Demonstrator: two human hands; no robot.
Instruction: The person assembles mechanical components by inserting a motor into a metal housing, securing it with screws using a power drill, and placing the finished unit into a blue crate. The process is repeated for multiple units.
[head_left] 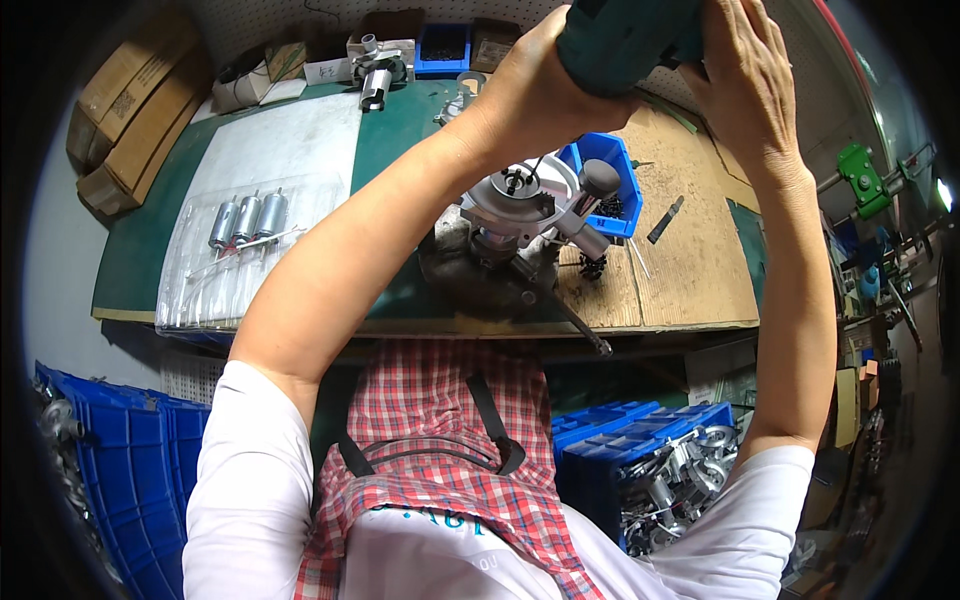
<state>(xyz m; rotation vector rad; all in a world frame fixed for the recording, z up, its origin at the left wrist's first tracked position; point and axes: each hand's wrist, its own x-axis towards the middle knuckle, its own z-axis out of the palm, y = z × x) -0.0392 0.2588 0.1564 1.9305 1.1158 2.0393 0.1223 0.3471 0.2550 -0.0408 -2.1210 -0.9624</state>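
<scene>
A dark green power tool (625, 45) is held up at the top edge, which cuts part of it off. My left hand (545, 90) wraps round it from the left, with some fingers hidden behind its body. On its other side my right hand (750, 95) grips it, fingertips out of frame. Below, a grey cast metal housing (505, 215) with a round open top sits on a dark metal fixture (470, 270). A lever (580, 325) sticks out from the fixture toward the bench's front edge.
Behind the housing stands a blue bin (625, 180) of small black parts. A black-handled tool (665, 218) lies on the cardboard (690, 280). To the left, several silver cylinders (245, 218) rest on plastic. Blue crates (130, 470) with metal parts stand below the bench.
</scene>
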